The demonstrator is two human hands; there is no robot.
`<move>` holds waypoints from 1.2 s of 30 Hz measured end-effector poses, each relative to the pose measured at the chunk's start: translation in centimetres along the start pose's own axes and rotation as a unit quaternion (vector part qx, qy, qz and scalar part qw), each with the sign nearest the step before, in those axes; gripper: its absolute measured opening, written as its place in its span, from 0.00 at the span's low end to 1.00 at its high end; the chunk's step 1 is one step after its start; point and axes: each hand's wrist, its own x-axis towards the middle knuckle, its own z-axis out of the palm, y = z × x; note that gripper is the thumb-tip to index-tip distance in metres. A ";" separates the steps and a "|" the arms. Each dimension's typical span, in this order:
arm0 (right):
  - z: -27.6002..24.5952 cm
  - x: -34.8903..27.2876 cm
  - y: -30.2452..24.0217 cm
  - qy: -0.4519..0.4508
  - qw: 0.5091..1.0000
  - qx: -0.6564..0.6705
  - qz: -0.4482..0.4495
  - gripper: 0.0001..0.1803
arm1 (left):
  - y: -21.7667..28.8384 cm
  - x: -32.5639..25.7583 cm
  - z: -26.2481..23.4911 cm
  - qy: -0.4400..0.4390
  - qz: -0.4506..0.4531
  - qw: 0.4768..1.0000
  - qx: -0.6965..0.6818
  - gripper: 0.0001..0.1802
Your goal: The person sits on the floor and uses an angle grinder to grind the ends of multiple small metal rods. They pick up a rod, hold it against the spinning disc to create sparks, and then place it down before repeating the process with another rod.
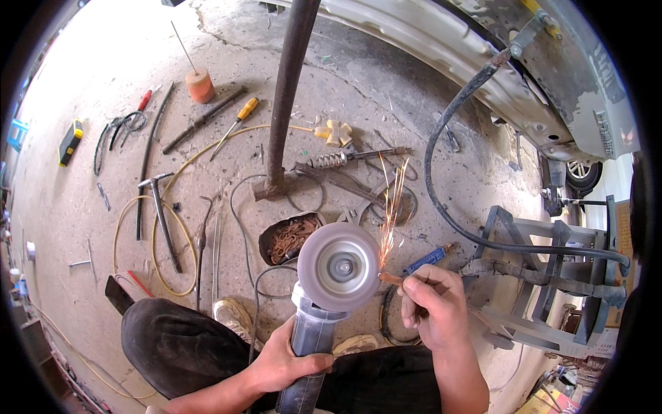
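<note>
My left hand (286, 359) grips the grey body of an angle grinder (310, 338), held upright between my knees. Its round disc (339, 266) faces up at me and spins. My right hand (431, 303) pinches a small metal piece (390, 278) and presses its tip against the disc's right edge. A streak of orange sparks (392, 207) flies up and away from the contact point. The part of the piece inside my fingers is hidden.
A rusty pipe post (286, 96) stands on the concrete ahead. A can of rusty scrap (291, 237) sits beside the disc. Hammers, screwdrivers, yellow cable (148, 241) and pliers lie at left. A black hose (448, 207), metal frame (552, 276) and car body are at right.
</note>
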 end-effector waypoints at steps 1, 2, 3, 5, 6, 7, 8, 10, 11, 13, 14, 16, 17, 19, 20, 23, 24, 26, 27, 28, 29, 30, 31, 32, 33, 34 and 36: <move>0.0 0.0 0.1 0.000 1.000 0.002 0.003 0.10 | 0.0 0.0 0.0 0.000 0.000 1.000 0.001 0.33; 0.0 0.0 0.2 0.000 1.000 0.004 0.005 0.10 | 0.0 0.0 0.0 -0.001 0.001 1.000 0.002 0.32; 0.0 0.0 0.2 0.000 1.000 0.002 0.006 0.10 | -0.1 0.0 0.0 0.000 0.000 1.000 -0.004 0.32; 0.1 0.0 0.3 -0.001 1.000 0.000 0.007 0.10 | -0.3 0.0 -0.1 0.002 0.000 1.000 -0.014 0.32; 0.1 0.0 0.3 -0.002 1.000 0.000 0.006 0.10 | -0.2 0.0 -0.1 0.001 -0.002 1.000 -0.009 0.32; 0.1 0.0 0.4 -0.004 1.000 0.000 0.006 0.10 | -0.1 0.0 0.0 0.001 -0.003 1.000 -0.004 0.32; 0.1 0.0 0.4 -0.005 1.000 0.001 0.005 0.09 | 0.0 0.0 0.0 0.000 -0.004 1.000 0.001 0.32; 0.0 0.1 0.5 -0.010 1.000 0.013 0.009 0.09 | -0.1 0.0 0.0 0.000 -0.004 1.000 -0.003 0.32; 0.0 0.1 0.6 -0.013 1.000 0.019 0.011 0.09 | -0.1 0.0 0.0 0.000 -0.003 1.000 -0.005 0.32; 0.2 0.1 0.6 -0.008 1.000 0.022 0.017 0.09 | -0.4 0.0 -0.2 -0.005 -0.002 1.000 -0.014 0.33; 0.3 0.1 0.7 -0.005 1.000 0.024 0.020 0.09 | -0.6 0.0 -0.3 -0.007 -0.001 1.000 -0.018 0.33; 0.1 0.0 0.8 -0.008 1.000 0.022 0.018 0.09 | -0.4 0.0 -0.2 0.002 -0.005 1.000 -0.002 0.32; 0.0 0.0 0.8 -0.009 1.000 0.022 0.017 0.09 | -0.2 -0.1 -0.1 0.007 -0.007 1.000 0.007 0.32; 0.0 0.0 0.7 -0.013 0.999 0.024 0.021 0.09 | 0.0 -0.1 0.1 0.012 -0.004 1.000 0.000 0.32; 0.0 0.0 0.7 -0.015 0.999 0.025 0.023 0.09 | 0.0 -0.1 0.1 0.014 -0.002 1.000 -0.004 0.32; 0.1 0.1 0.8 -0.014 0.999 0.025 0.018 0.09 | -0.1 -0.1 0.0 0.013 -0.003 1.000 0.009 0.31; 0.1 0.1 0.8 -0.014 0.999 0.023 0.017 0.09 | -0.3 -0.1 -0.1 0.009 -0.002 1.000 -0.001 0.31; 0.2 0.1 0.9 -0.013 1.000 0.019 0.016 0.10 | -0.7 0.0 -0.2 0.001 0.000 1.000 -0.020 0.31; 0.1 0.1 0.9 -0.012 1.000 0.022 0.015 0.10 | -0.5 0.0 -0.2 0.004 -0.003 1.000 -0.016 0.31; 0.0 0.1 0.9 -0.012 1.000 0.025 0.015 0.10 | -0.3 0.0 -0.1 0.007 -0.007 1.000 -0.011 0.31; 0.0 0.1 0.9 -0.011 0.999 0.028 0.014 0.10 | -0.1 0.0 -0.1 0.010 -0.010 1.000 -0.007 0.32; 0.0 0.1 1.0 -0.011 1.000 0.026 0.014 0.10 | 0.0 0.0 0.0 0.014 -0.011 1.000 -0.006 0.32; 0.0 0.1 1.0 -0.011 1.000 0.024 0.013 0.10 | 0.1 -0.1 0.1 0.017 -0.011 1.000 -0.005 0.32; 0.0 0.1 1.0 -0.011 1.000 0.022 0.013 0.10 | 0.1 -0.1 0.1 0.020 -0.011 1.000 -0.004 0.31; 0.1 0.2 1.0 -0.012 1.000 0.024 0.012 0.10 | 0.0 -0.1 0.1 0.020 -0.002 1.000 0.003 0.32; 0.2 0.3 1.0 -0.013 1.000 0.025 0.011 0.10 | -0.2 0.0 0.0 0.020 0.006 1.000 0.009 0.32; 0.2 0.3 1.1 -0.013 1.000 0.024 0.011 0.11 | -0.4 0.0 -0.1 0.016 0.011 1.000 0.003 0.32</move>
